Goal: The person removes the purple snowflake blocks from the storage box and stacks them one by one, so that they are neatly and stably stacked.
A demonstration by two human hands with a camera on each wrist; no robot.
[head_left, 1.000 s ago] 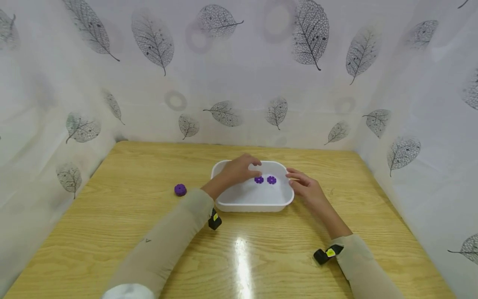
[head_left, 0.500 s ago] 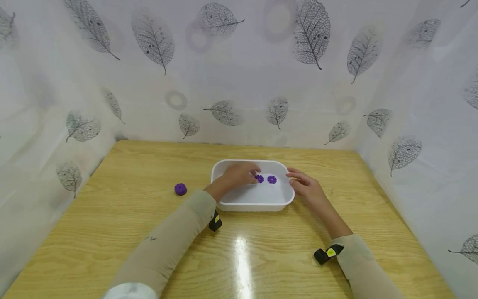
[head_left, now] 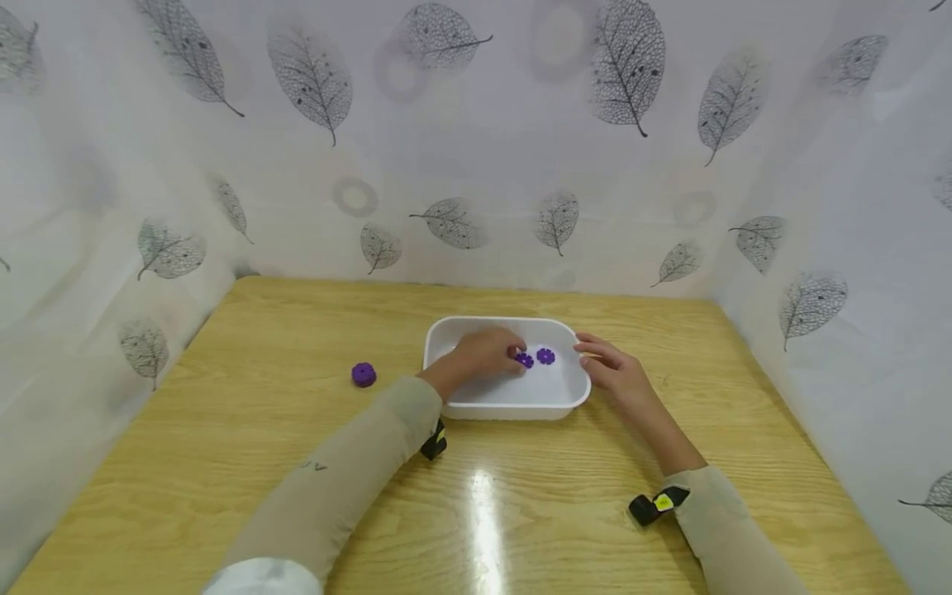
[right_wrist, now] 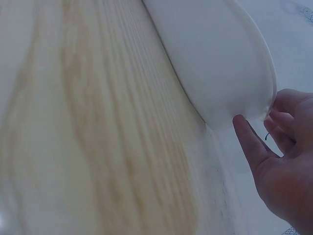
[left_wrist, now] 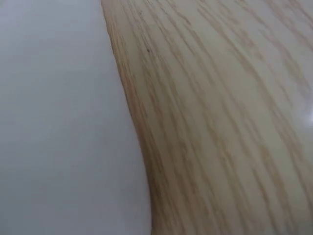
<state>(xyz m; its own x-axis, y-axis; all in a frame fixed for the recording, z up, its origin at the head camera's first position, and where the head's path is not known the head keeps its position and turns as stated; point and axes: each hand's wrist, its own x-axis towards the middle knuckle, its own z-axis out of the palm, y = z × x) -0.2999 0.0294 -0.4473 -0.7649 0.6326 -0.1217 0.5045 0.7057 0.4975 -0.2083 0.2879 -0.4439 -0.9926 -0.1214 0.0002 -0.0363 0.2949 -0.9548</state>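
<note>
In the head view a white plastic basin stands on the wooden table. My left hand reaches into it over the left side and pinches a purple flower-shaped piece between thumb and fingers, which partly cover it. Just right of that lies a second purple flower-shaped piece on the basin's floor. At the basin's right end, my right hand rests its extended fingers on the rim. The right wrist view shows that thumb against the outer wall. In the left wrist view the left hand is out of sight.
Left of the basin, a small stack of purple flower-shaped pieces sits on the table. A pale curtain printed with leaves encloses the back and sides.
My left hand has lowered into the basin, and its thumb and fingers have closed on the nearer purple piece, which has shifted slightly right. The right hand has stayed at the rim.
</note>
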